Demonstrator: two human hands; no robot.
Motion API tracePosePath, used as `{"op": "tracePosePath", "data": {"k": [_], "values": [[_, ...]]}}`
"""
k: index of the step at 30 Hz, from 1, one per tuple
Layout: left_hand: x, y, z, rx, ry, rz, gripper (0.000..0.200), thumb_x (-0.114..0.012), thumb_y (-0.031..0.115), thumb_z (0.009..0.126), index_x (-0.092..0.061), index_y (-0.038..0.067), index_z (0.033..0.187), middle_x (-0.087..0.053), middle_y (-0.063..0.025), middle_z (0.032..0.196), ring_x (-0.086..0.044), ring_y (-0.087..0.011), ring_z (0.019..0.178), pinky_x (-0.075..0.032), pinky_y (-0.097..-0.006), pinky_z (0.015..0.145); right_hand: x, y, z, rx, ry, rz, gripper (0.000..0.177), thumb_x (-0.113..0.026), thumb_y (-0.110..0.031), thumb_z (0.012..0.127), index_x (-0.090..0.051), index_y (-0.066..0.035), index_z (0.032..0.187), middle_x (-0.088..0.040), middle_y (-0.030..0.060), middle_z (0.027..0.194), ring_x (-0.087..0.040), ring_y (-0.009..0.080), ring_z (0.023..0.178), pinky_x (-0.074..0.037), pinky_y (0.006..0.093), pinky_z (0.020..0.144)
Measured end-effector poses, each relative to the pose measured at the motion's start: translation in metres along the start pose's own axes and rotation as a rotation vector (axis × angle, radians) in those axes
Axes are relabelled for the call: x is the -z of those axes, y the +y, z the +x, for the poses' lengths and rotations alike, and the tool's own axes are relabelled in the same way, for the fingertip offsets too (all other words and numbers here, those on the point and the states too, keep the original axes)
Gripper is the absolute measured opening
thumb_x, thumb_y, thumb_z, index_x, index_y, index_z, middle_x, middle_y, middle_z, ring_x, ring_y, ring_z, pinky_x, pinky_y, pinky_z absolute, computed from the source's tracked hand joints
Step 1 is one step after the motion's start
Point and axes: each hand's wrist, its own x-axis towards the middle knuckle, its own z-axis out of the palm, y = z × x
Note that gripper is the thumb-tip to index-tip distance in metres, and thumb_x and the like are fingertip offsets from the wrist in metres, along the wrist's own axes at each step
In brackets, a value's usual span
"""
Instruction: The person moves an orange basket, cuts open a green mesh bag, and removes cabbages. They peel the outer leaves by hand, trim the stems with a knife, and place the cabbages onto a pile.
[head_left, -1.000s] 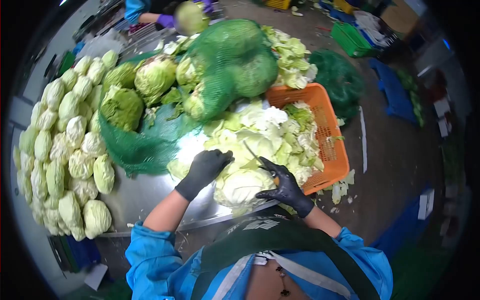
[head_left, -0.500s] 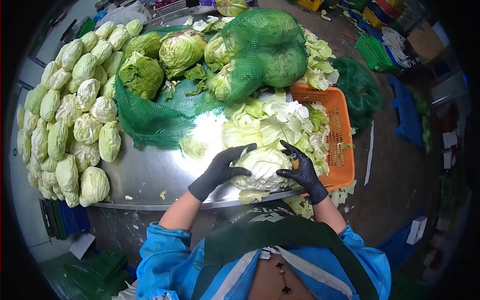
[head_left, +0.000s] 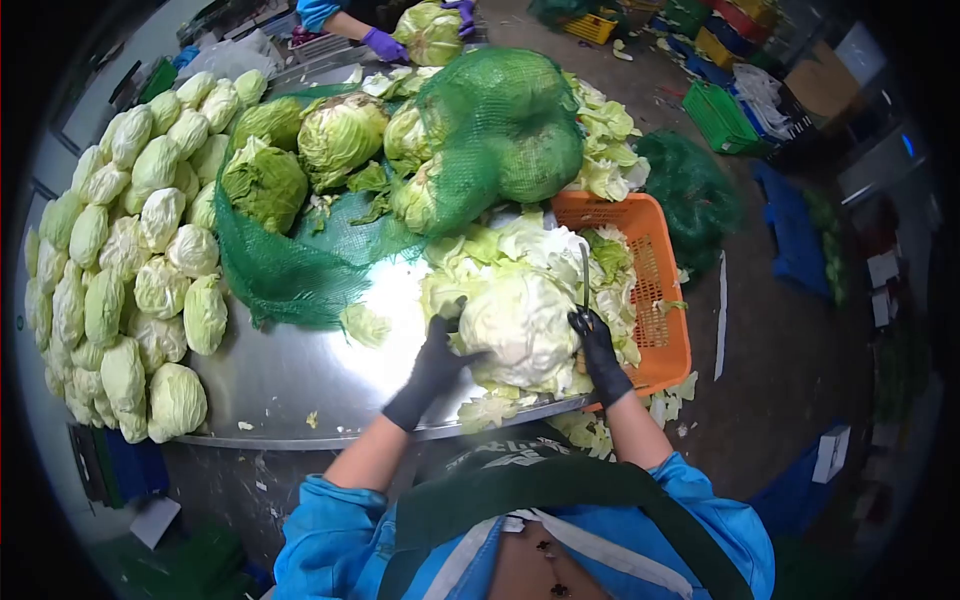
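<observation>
A pale cabbage (head_left: 520, 325) rests near the front edge of the steel table, its outer surface crinkled and whitish. My left hand (head_left: 437, 365), in a black glove, is at its left side with the fingers apart, slightly blurred; whether it touches the leaves is hard to tell. On the other side, my gloved right hand (head_left: 598, 355) is closed around a knife (head_left: 585, 272), whose thin blade points away from me. Loose trimmed leaves (head_left: 460, 260) lie behind the cabbage.
Trimmed cabbages (head_left: 160, 220) are piled at left. Untrimmed cabbages sit in and around a green net bag (head_left: 290, 285). An orange basket (head_left: 665, 290) with leaves stands at right. Across the table, a co-worker's purple-gloved hands (head_left: 385, 44) are at another cabbage (head_left: 430, 30).
The cabbage has been turned between my hands and shows a rounder side. My left hand has opened out from it. The knife blade now stands out clearly. A co-worker's hands have appeared at the top.
</observation>
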Motion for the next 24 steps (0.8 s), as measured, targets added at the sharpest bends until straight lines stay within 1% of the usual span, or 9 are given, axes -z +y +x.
{"op": "tracePosePath", "data": {"k": [1, 3, 4, 6, 9, 10, 12, 19, 24], "values": [[-0.029, 0.006, -0.002, -0.064, 0.118, 0.087, 0.101, -0.081, 0.029, 0.065, -0.016, 0.0, 0.137, -0.027, -0.0209, 0.139, -0.036, -0.03, 0.122, -0.03, -0.0394, 0.101, 0.004, 0.017, 0.018, 0.173, -0.023, -0.107, 0.028, -0.065, -0.015, 0.083, -0.059, 0.001, 0.104, -0.062, 0.0034, 0.097, -0.056, 0.0102, 0.089, -0.042, 0.0243, 0.083], [-0.054, 0.005, 0.009, -0.1, 0.282, 0.085, 0.125, -0.085, 0.034, 0.057, 0.002, -0.005, 0.139, -0.004, -0.0267, 0.144, -0.009, -0.0359, 0.134, -0.013, -0.04, 0.11, -0.013, 0.009, 0.012, 0.073, -0.082, 0.07, 0.022, -0.061, -0.016, 0.086, -0.06, 0.0, 0.101, -0.062, 0.0025, 0.093, -0.054, 0.0098, 0.085, -0.042, 0.0249, 0.08], [-0.058, -0.004, 0.023, -0.04, 0.36, -0.078, 0.128, -0.086, 0.039, 0.053, -0.001, -0.005, 0.139, -0.012, -0.0268, 0.142, -0.015, -0.0357, 0.134, -0.017, -0.041, 0.109, -0.019, 0.001, 0.009, -0.018, -0.122, 0.216, 0.021, -0.059, -0.017, 0.087, -0.06, 0.0, 0.1, -0.062, 0.0025, 0.093, -0.054, 0.0098, 0.085, -0.042, 0.0249, 0.08], [-0.027, 0.005, 0.036, -0.008, 0.247, -0.048, 0.129, -0.086, 0.043, 0.05, -0.005, -0.004, 0.14, -0.019, -0.0285, 0.14, -0.021, -0.0374, 0.131, -0.022, -0.0421, 0.107, -0.016, 0.03, 0.018, 0.091, -0.089, 0.201, 0.028, -0.055, -0.027, 0.09, -0.058, -0.002, 0.101, -0.061, 0.0043, 0.088, -0.056, 0.013, 0.079, -0.044, 0.0268, 0.075], [0.014, 0.054, 0.049, 0.006, 0.051, 0.471, 0.128, -0.082, 0.052, 0.049, -0.009, 0.004, 0.142, -0.022, -0.0289, 0.14, -0.034, -0.0412, 0.125, -0.035, -0.0433, 0.1, -0.019, 0.018, -0.024, -0.096, -0.137, -0.32, 0.03, -0.051, -0.031, 0.092, -0.057, -0.004, 0.106, -0.058, 0.0076, 0.075, -0.057, 0.0221, 0.068, -0.048, 0.0344, 0.065], [0.017, 0.057, 0.053, 0.044, -0.016, 0.586, 0.128, -0.081, 0.054, 0.049, -0.009, 0.006, 0.142, -0.022, -0.0288, 0.14, -0.037, -0.042, 0.123, -0.038, -0.0434, 0.098, -0.003, 0.068, -0.002, 0.595, -0.096, -0.635, 0.031, -0.049, -0.028, 0.092, -0.055, -0.004, 0.111, -0.058, 0.0129, 0.076, -0.058, 0.0275, 0.063, -0.047, 0.0364, 0.057], [0.017, 0.046, 0.057, 0.054, -0.002, 0.623, 0.127, -0.08, 0.056, 0.049, -0.009, 0.007, 0.142, -0.021, -0.0291, 0.14, -0.039, -0.0428, 0.12, -0.04, -0.0439, 0.096, -0.011, 0.045, -0.013, 0.825, -0.036, -0.745, 0.039, -0.047, -0.026, 0.092, -0.047, -0.005, 0.125, -0.057, 0.0183, 0.083, -0.058, 0.0316, 0.063, -0.046, 0.0381, 0.053], [0.013, 0.053, 0.056, 0.09, -0.016, 0.661, 0.128, -0.079, 0.056, 0.049, -0.007, 0.008, 0.143, -0.023, -0.0302, 0.139, -0.043, -0.0438, 0.117, -0.043, -0.0442, 0.093, -0.027, 0.011, -0.042, 0.532, -0.202, -1.226, 0.062, -0.047, -0.023, 0.092, -0.014, -0.012, 0.143, -0.056, 0.0197, 0.079, -0.057, 0.0352, 0.063, -0.046, 0.0417, 0.056], [0.013, 0.042, 0.059, 0.077, -0.005, 0.653, 0.129, -0.079, 0.057, 0.049, -0.005, 0.008, 0.143, -0.022, -0.0306, 0.14, -0.044, -0.0438, 0.116, -0.044, -0.0448, 0.091, -0.021, 0.038, -0.038, 0.561, -0.176, -1.195, 0.063, -0.047, -0.029, 0.091, -0.015, -0.01, 0.143, -0.055, 0.0183, 0.076, -0.056, 0.0351, 0.058, -0.045, 0.0443, 0.051]]}}
